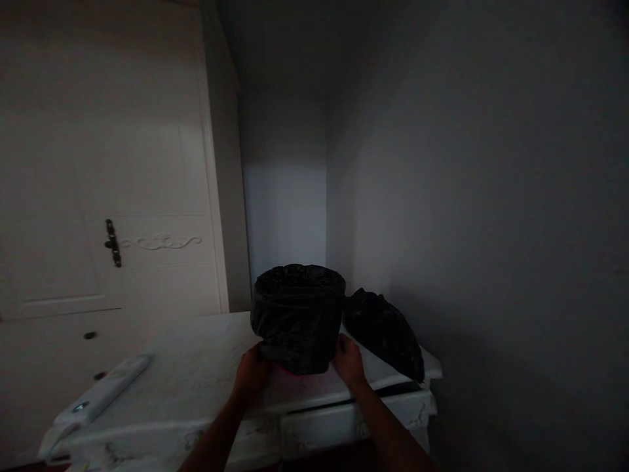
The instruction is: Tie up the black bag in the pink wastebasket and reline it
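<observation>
A black plastic bag (pixel 299 328) covers a round bin standing upright on the white dresser top, folded over its rim. A thin strip of the pink bin (pixel 302 372) shows below the bag's lower edge. My left hand (pixel 251 372) is closed at the lower left of the bag, fingers curled against its edge. On the lower right, my right hand (pixel 346 359) pinches the bag's edge. Both hands' fingertips are partly hidden, and the room is dim. Right of the bin, beside my right hand, lies another crumpled black plastic bag (pixel 386 334).
The white dresser (pixel 196 367) has carved drawers at its front. A white power strip (pixel 103 390) with a cord lies at its left end. A white wardrobe (pixel 162 164) with a dark handle stands on the left. A bare wall (pixel 472 196) rises on the right.
</observation>
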A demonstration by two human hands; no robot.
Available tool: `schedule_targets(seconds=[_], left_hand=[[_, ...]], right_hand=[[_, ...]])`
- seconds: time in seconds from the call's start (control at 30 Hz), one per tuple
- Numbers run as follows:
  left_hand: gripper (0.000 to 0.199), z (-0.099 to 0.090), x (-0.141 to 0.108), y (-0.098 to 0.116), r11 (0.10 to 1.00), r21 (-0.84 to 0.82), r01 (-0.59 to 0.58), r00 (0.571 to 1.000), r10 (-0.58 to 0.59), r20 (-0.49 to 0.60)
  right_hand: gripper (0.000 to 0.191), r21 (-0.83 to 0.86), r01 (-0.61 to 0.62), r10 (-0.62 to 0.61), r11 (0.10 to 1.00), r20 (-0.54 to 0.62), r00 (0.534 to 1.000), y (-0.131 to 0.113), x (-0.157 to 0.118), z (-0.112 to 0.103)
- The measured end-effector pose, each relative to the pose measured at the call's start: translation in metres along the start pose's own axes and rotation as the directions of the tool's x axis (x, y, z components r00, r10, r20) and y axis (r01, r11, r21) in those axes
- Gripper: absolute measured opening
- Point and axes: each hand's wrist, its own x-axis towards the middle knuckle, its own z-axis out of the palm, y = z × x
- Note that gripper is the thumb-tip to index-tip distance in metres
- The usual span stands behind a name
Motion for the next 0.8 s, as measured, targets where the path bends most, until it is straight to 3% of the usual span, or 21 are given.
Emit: schedule_targets(seconds=[0.13,0.8], left_hand=[[0.028,-0.0014,-0.0006,0.0021,1.000,0.008,0.004,1.000,-0.004,0.006],[0.026,-0.0018,-0.0023,0.0038,1.000,-0.021,-0.011,1.000,0.011,0.005]], right_hand=[[0.026,0.025,-0.024,0.023,0.999,0.034,0.999,-0.0006,-0.0005,-0.0011],[0.027,-0.056,-0.018,0.017,0.998,-0.003,1.000,0.0007,-0.0005,0.0002]])
